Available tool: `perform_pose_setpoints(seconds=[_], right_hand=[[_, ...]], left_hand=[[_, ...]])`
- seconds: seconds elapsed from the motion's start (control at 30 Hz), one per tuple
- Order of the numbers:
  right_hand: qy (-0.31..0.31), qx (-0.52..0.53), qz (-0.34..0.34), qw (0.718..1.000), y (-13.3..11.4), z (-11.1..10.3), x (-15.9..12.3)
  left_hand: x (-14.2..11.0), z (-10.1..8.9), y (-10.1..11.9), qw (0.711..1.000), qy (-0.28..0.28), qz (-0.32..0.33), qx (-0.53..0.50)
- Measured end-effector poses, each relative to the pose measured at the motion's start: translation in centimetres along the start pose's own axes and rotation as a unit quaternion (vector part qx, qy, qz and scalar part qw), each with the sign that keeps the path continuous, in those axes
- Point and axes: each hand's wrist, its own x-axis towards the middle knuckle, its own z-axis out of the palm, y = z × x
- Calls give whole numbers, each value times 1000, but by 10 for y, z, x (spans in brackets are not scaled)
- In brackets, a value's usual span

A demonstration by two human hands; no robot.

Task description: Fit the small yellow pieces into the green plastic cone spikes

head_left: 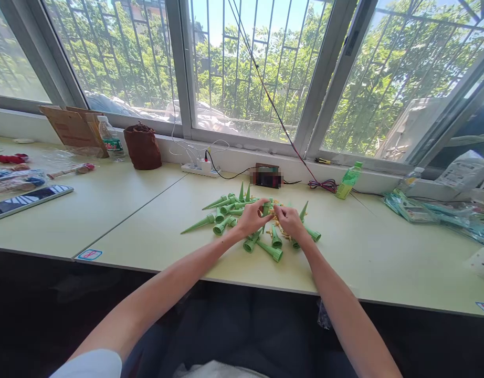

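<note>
My left hand is closed around a green plastic watering spike, held with its tapered tip pointing down. Close beside it on the right, my right hand is pinched at the spike's side; whatever its fingertips hold is too small to make out. Around both hands lies a loose pile of similar green spikes, some on their sides with hollow round ends showing, a few standing tip up. Small yellow parts are scattered among them, partly hidden behind my hands.
A phone-like device leans at the back by a power strip. A brown pouch and a water bottle stand back left, a tablet lies far left. A green bottle and plastic packets are at right.
</note>
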Motion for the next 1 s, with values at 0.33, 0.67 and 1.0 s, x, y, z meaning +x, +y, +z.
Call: perform_pose_setpoints(seconds=[0.33,0.67,1.0], right_hand=[[-16,-28,27,999,7,-8,1],[-145,-76,10,986,7,-9,-1],[-181,-99,-10,978,5,-9,-2]], left_hand=[[0,-1,-4,997,-5,-22,68],[-1,-1,-4,992,2,-48,114],[-1,0,-4,991,8,-62,115]])
